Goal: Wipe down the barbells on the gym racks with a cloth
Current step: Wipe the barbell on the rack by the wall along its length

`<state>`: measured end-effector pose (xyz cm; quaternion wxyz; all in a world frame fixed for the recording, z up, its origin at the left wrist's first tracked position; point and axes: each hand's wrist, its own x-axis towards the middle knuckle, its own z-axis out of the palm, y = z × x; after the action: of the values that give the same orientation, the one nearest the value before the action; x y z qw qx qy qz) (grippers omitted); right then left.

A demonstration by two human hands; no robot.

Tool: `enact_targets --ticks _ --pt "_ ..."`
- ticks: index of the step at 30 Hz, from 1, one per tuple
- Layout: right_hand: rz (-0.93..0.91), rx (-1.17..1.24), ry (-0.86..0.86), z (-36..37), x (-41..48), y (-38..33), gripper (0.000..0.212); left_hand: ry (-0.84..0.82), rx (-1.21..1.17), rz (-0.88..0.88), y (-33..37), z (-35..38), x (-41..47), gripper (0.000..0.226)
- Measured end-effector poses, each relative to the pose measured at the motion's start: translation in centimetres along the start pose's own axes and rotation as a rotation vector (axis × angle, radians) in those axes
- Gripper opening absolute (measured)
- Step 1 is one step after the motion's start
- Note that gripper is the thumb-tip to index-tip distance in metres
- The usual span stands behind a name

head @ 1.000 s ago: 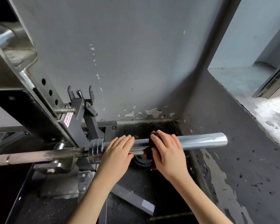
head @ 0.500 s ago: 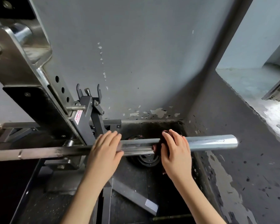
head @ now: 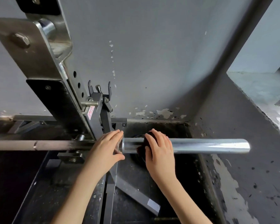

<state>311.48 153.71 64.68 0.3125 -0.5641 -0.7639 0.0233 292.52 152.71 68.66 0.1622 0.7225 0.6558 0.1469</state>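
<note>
The barbell [head: 200, 145] lies level across the rack [head: 58, 97], its dull, worn shaft running off toward the left edge of the view and its bright sleeve ending free at the right, above the dark floor [head: 257, 167]. The left hand [head: 106, 148] rests over the bar at the collar, just where the shaft meets the sleeve — its fingers [head: 115, 135] lie together over the top and the thumb curls under, so it is wrapped on the bar. Just beside it, the right hand [head: 160, 151] presses a dark cloth [head: 141, 147] against the inner end of the sleeve; the fingers are draped over the cloth and bar, closed on both, and only a dark edge of the cloth shows at the hand's left side. The rest of the sleeve, to the right of that hand, is bare and shiny. Behind the hands a black hook bracket [head: 99, 101] with a red-lettered label stands on the rack's slanted, hole-punched upright, in front of a grey wall [head: 152, 62] with flaking paint near its base.
</note>
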Motion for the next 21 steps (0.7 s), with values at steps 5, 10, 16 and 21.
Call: enact_targets --ticks 5,10,16,21 --pt "-0.102 0.029 -0.097 -1.1 0.8 2.0 0.043 -0.051 -0.038 0.002 -0.3 -0.6 0.1 0.087" --pt "-0.014 0.064 -0.04 0.5 1.3 -1.6 0.05 -0.119 -0.014 0.004 -0.6 -1.3 0.8 0.095" --pt "-0.136 0.055 -0.123 -0.3 1.5 0.5 0.039 -0.143 0.02 0.027 -0.4 -1.7 0.7 0.089" --pt "-0.053 -0.003 -0.082 1.4 1.6 -2.8 0.037 -0.116 0.06 0.044 -0.4 -1.7 0.8 0.086"
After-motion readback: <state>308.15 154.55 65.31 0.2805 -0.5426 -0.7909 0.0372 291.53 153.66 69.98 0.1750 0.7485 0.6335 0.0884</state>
